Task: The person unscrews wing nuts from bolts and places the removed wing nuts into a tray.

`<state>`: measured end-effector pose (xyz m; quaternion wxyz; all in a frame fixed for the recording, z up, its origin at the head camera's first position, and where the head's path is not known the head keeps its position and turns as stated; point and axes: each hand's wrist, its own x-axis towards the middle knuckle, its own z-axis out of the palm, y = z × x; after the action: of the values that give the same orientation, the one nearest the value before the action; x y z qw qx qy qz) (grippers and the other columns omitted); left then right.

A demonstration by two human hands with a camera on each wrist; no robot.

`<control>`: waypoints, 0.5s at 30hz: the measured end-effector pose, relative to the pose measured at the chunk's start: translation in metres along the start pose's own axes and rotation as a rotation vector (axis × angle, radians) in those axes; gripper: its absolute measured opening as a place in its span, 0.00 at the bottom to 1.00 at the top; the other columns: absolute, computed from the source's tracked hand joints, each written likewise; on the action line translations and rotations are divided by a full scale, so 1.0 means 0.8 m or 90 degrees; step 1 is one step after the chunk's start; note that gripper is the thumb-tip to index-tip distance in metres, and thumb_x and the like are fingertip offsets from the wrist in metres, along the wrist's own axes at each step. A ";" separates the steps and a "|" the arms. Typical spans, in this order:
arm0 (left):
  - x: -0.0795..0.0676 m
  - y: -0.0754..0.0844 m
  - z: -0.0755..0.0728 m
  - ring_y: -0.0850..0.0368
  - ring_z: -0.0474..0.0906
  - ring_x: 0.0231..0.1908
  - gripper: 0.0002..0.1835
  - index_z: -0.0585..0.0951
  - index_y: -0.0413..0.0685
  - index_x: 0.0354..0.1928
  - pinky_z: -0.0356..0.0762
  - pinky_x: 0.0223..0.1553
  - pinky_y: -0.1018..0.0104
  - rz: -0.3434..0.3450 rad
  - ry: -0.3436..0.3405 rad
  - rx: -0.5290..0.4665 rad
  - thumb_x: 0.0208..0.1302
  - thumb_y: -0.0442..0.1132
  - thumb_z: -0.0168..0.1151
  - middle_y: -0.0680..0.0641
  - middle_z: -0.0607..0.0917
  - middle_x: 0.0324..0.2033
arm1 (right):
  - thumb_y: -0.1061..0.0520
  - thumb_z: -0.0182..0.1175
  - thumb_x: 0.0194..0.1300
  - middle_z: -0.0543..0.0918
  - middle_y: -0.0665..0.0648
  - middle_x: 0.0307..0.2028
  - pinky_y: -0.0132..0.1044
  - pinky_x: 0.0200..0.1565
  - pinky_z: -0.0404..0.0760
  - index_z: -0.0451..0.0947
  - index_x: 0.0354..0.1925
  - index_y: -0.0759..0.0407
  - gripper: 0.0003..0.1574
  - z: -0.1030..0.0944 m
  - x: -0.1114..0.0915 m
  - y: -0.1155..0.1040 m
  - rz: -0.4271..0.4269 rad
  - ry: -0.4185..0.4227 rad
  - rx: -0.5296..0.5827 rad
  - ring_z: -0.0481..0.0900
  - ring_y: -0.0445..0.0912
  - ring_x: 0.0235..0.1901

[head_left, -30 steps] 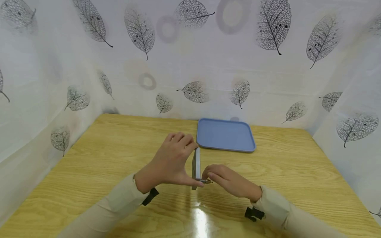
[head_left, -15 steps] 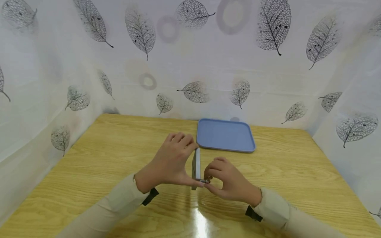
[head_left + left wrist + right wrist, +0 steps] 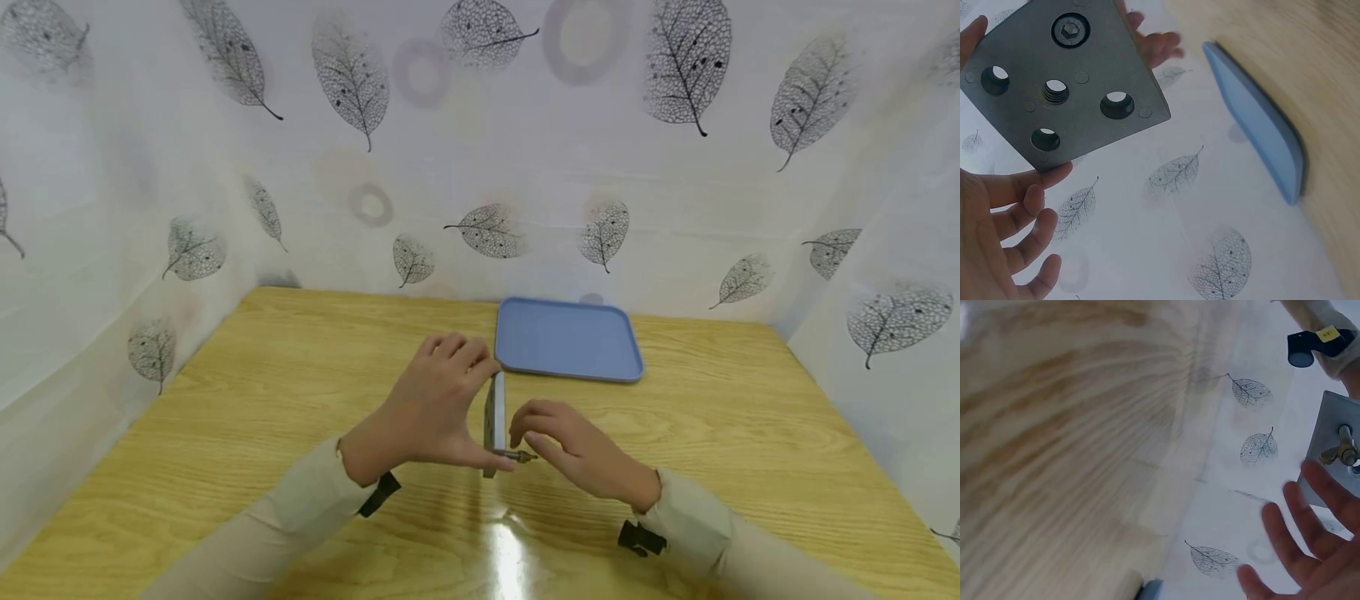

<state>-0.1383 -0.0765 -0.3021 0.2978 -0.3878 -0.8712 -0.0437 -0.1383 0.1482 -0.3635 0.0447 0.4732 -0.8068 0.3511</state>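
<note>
My left hand holds a grey metal plate on edge above the table, gripping opposite edges between thumb and fingers. In the left wrist view several round holes pierce the plate, one of them threaded. A hex socket bolt sits in another hole. The bolt's shank sticks out on the plate's right side and carries a brass-coloured wing nut. Just to the right is my right hand, fingers loosely bent and apart from the nut. Its fingers look spread in the right wrist view, holding nothing.
A blue tray lies at the back of the wood-grain table, beyond both hands. A white sheet with leaf prints hangs behind the table and along its sides.
Half a second ago my right thumb and fingers pinched the wing nut; now they are off it, spread to the right. The left hand and plate have stayed in place.
</note>
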 end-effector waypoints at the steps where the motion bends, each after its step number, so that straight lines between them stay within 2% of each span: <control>1: 0.000 0.000 0.000 0.56 0.67 0.38 0.49 0.79 0.50 0.39 0.66 0.42 0.60 -0.001 -0.002 -0.002 0.23 0.84 0.59 0.53 0.72 0.36 | 0.63 0.42 0.72 0.80 0.50 0.41 0.38 0.45 0.75 0.77 0.40 0.52 0.16 -0.001 0.001 0.001 0.026 -0.029 0.052 0.77 0.40 0.40; 4: 0.000 0.000 0.000 0.56 0.66 0.38 0.49 0.79 0.50 0.39 0.65 0.42 0.61 -0.002 -0.006 -0.008 0.22 0.84 0.59 0.53 0.72 0.36 | 0.62 0.37 0.74 0.80 0.54 0.40 0.36 0.43 0.76 0.77 0.42 0.54 0.20 -0.003 0.003 0.005 0.088 -0.108 0.166 0.77 0.41 0.38; 8: -0.001 0.000 0.001 0.56 0.66 0.38 0.49 0.78 0.51 0.40 0.65 0.42 0.61 -0.002 -0.010 -0.010 0.22 0.84 0.59 0.53 0.72 0.36 | 0.60 0.37 0.75 0.79 0.60 0.37 0.35 0.39 0.76 0.77 0.43 0.56 0.19 -0.003 0.003 0.008 0.118 -0.163 0.244 0.74 0.46 0.33; 11: -0.002 0.000 0.001 0.56 0.67 0.38 0.48 0.78 0.51 0.39 0.66 0.43 0.61 -0.003 -0.009 -0.008 0.22 0.83 0.60 0.54 0.72 0.36 | 0.60 0.42 0.73 0.79 0.61 0.35 0.35 0.39 0.75 0.77 0.42 0.55 0.15 -0.004 0.003 0.009 0.110 -0.164 0.267 0.74 0.44 0.31; 15: -0.002 -0.001 0.001 0.56 0.66 0.38 0.48 0.78 0.51 0.39 0.66 0.43 0.61 -0.003 -0.009 -0.008 0.22 0.83 0.60 0.53 0.72 0.36 | 0.61 0.50 0.69 0.81 0.55 0.34 0.36 0.42 0.78 0.77 0.42 0.52 0.09 -0.003 0.001 0.008 0.059 -0.117 0.214 0.77 0.36 0.34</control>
<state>-0.1384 -0.0777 -0.3036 0.2889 -0.3879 -0.8740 -0.0473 -0.1446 0.1510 -0.3653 -0.1246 0.4664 -0.7583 0.4380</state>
